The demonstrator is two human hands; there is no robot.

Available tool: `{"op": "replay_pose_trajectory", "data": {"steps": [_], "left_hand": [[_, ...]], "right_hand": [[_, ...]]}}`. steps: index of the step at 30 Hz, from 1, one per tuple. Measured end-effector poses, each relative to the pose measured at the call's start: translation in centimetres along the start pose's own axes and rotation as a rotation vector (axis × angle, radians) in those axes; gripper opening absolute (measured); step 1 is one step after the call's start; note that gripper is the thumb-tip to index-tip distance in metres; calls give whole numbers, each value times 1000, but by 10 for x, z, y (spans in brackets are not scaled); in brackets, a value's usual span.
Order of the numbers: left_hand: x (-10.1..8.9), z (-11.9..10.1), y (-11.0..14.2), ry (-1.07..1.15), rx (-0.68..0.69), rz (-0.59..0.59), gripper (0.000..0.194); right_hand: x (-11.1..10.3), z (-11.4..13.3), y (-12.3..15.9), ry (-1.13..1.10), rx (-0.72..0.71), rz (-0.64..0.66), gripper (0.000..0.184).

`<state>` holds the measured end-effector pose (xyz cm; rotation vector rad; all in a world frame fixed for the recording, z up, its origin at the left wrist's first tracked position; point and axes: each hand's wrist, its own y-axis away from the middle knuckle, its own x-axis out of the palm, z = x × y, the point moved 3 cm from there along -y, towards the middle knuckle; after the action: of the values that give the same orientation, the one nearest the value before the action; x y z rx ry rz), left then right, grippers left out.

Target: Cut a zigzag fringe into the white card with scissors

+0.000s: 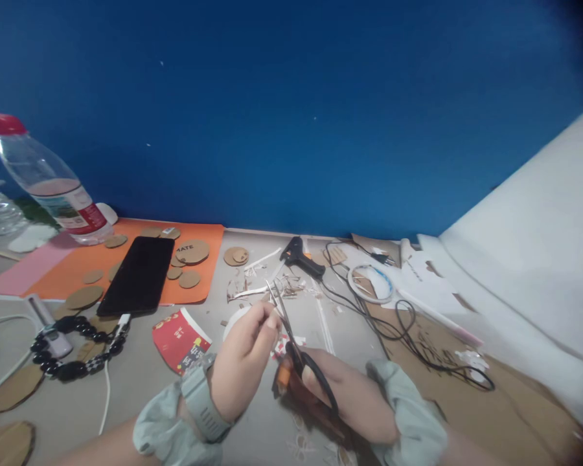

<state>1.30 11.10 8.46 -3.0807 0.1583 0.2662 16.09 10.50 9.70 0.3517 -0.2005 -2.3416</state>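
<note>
My right hand (354,395) grips the black and orange handles of a pair of scissors (291,336), blades slightly apart and pointing up and away. My left hand (245,359), with a grey watch on its wrist, is pinched closed right beside the blades, holding something too small to make out. Both hands hover low over the grey table (140,388), near its front edge. Small paper and cardboard scraps (272,288) lie just beyond the blade tips.
A black phone (138,275) and several cardboard discs (192,252) lie on an orange mat (72,265). A plastic bottle (48,184) leans at far left. Black beads (75,349), a red paper cup (179,340), a glue gun (301,255), a tape ring (372,285) and black cables (418,336) surround the hands.
</note>
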Motion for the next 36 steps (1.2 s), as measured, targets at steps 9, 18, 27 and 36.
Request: {"op": "replay_pose_trajectory", "data": {"steps": [9, 18, 27, 36], "left_hand": [[0, 0, -1, 1, -6, -2, 24], [0, 4, 0, 50, -51, 6, 24], [2, 5, -1, 93, -60, -3, 24], [3, 6, -2, 125, -80, -1, 23]], "right_hand": [[3, -7, -2, -64, 10, 19, 51], [6, -10, 0, -28, 27, -86, 52], [6, -12, -2, -156, 90, 0, 50], [5, -9, -1, -148, 129, -34, 44]]}}
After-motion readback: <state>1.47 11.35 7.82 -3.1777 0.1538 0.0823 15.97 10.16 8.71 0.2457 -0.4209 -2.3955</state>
